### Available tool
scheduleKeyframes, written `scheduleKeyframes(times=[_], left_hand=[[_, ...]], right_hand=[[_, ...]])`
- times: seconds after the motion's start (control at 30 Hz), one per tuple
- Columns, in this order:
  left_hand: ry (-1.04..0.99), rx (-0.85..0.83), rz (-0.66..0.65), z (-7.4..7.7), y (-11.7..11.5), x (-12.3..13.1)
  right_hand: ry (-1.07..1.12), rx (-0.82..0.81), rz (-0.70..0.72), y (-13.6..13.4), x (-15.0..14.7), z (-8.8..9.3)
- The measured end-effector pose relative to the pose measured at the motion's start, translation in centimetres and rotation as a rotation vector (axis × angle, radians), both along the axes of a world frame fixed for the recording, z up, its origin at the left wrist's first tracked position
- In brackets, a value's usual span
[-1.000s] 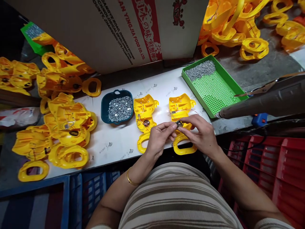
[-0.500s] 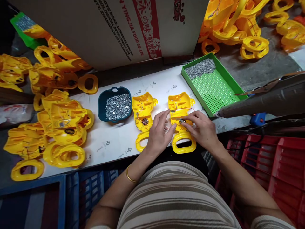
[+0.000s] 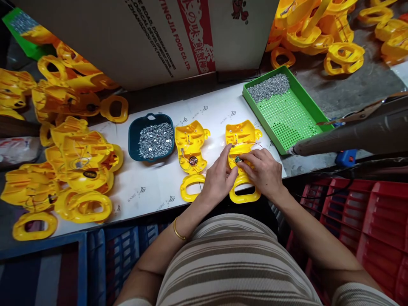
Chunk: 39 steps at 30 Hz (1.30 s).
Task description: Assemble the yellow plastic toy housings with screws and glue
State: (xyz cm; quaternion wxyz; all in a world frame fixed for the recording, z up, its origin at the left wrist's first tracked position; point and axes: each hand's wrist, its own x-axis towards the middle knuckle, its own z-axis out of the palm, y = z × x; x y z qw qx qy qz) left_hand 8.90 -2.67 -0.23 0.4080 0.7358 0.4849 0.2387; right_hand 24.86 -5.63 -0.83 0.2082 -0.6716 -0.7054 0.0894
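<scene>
lowered from between both hands, the disc [image 3: 238, 159] now sits in the shell [image 3: 244, 135]. at the shell's left, the left hand's [image 3: 218, 176] grip looks loose; at its right, the right hand [image 3: 264, 172] pinches the disc. seating seems underway, calling for level pressure.
</scene>
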Motion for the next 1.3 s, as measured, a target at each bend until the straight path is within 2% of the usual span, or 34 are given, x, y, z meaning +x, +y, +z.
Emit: scheduleKeyframes(times=[0.33, 0.5, 0.7, 0.87, 1.1, 1.2, 1.3], left_hand=[[-0.017, 0.007, 0.050, -0.9, 0.2, 0.5], [-0.039, 0.079, 0.075, -1.5, 0.8, 0.9], [-0.058, 0.102, 0.071, -1.6, 1.3, 1.1], [-0.055, 0.071, 0.073, -1.4, 1.5, 1.0], [-0.060, 0.086, 0.020, -1.5, 2.1, 1.1], [-0.038, 0.069, 0.009, -1.2, 2.4, 0.8], [0.019, 0.022, -0.008, -0.6, 2.5, 0.1]], right_hand=[[-0.054, -0.018, 0.083, 0.3, 0.1, 0.4], [-0.010, -0.004, 0.128, 0.3, 0.5, 0.0], [0.005, 0.031, 0.063, -0.2, 0.9, -0.5], [-0.097, 0.009, 0.058, -0.1, 1.1, 0.1], [-0.315, -0.050, 0.198, 0.8, 0.5, 0.3], [-0.249, -0.065, 0.230, 0.8, 0.8, 0.0], [-0.065, 0.021, 0.209, 0.2, 1.7, -0.4]])
